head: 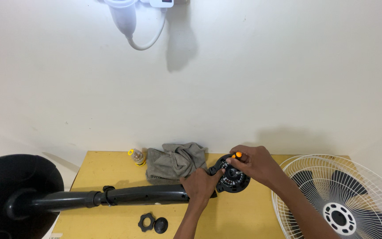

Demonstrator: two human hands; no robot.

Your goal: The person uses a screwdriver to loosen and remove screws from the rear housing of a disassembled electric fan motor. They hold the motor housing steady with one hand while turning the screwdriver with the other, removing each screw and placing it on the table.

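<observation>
- Hands meet over the round black motor head (pixel 231 178) of a stand fan, which lies on its side near the middle of the yellow tabletop (pixel 111 212), just below the wall.
- Left hand (pixel 201 186) lies on the joint where the black pole (pixel 133 195) meets the motor head; its fingers (pixel 215 173) are curled around the neck and touch the left rim of the head, so the hand is closed on the fan.
- Right hand (pixel 252 163) covers the top right of the motor head, fingers bent and pinched on an orange-handled screwdriver (pixel 236 155) whose tip points down into the face of the head.
- Motor head sits between the two hands, partly hidden by them; its centre shows just under the right fingertips.
- Pole runs left from the head to the round black base (pixel 9 190) at the tabletop's left edge.
- Grey cloth (pixel 173 160) lies crumpled just behind the left hand, with a small yellow-capped bottle (pixel 136 156) beside it.
- Two small black fastening nuts (pixel 153 222) lie side by side near the front edge, apart from the hands.
- White wire guard with the dark fan blades (pixel 341 199) rests at the right end, near the right forearm.
</observation>
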